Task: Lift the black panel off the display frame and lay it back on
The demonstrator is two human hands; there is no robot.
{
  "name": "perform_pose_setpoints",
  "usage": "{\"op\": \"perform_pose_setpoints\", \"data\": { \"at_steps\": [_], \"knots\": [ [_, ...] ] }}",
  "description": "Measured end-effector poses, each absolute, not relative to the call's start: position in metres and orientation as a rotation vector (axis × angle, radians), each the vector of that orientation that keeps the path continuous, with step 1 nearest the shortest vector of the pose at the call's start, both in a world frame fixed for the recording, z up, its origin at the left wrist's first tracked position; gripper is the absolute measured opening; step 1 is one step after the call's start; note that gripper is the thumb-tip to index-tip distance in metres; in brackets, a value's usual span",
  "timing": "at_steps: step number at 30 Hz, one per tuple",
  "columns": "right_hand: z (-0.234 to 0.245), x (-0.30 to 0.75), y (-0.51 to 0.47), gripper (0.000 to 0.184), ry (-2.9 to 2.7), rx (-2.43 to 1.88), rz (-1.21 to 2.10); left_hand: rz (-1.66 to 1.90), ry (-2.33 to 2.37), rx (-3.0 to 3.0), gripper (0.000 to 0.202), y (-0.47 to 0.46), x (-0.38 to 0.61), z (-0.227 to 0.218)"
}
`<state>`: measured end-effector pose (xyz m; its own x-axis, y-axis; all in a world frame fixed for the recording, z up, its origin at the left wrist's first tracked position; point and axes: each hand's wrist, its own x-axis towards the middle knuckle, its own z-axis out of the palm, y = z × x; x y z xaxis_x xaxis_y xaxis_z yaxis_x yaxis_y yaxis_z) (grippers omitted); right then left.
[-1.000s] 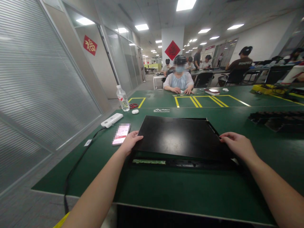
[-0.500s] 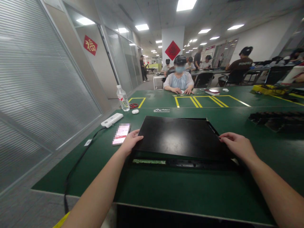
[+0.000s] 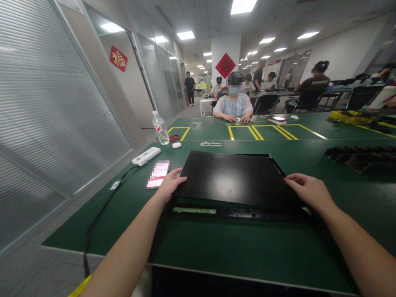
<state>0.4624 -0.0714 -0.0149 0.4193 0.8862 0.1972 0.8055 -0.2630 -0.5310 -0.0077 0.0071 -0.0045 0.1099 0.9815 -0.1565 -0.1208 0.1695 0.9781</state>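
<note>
Between my hands is a flat black display panel (image 3: 232,177), tilted a little and lying over a black frame (image 3: 253,213). My left hand (image 3: 171,182) grips the panel's left edge, thumb on top and fingers underneath. At the right edge, my right hand (image 3: 305,187) pinches the panel between thumb and fingers. A green circuit strip (image 3: 194,210) shows along the near side of the frame, below the panel's front edge. The rest of the frame's inside is hidden under the panel.
Left of the panel lie a phone (image 3: 158,174), a white power bank (image 3: 146,156) with a cable, and a bottle (image 3: 160,128). Red scissors (image 3: 174,137) and a white case (image 3: 176,145) sit nearby. Black parts (image 3: 361,159) lie right. A person (image 3: 234,103) sits opposite.
Both hands and the panel stay almost where they were. In the far background, a standing person by the glass wall has turned and shifted slightly right.
</note>
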Motion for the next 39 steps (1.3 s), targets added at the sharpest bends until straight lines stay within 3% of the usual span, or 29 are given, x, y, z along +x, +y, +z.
{"op": "perform_pose_setpoints", "data": {
  "at_steps": [7,39],
  "knots": [
    [-0.0144,0.4622,-0.0718,0.030,-1.437,-2.115,0.150,1.098,1.155,0.997,0.064,0.0058,-0.0040,-0.0008],
    [-0.0107,0.4606,-0.0734,0.030,-1.404,-2.132,0.184,1.077,1.150,1.033,0.057,0.0056,-0.0045,-0.0008]
  ]
}}
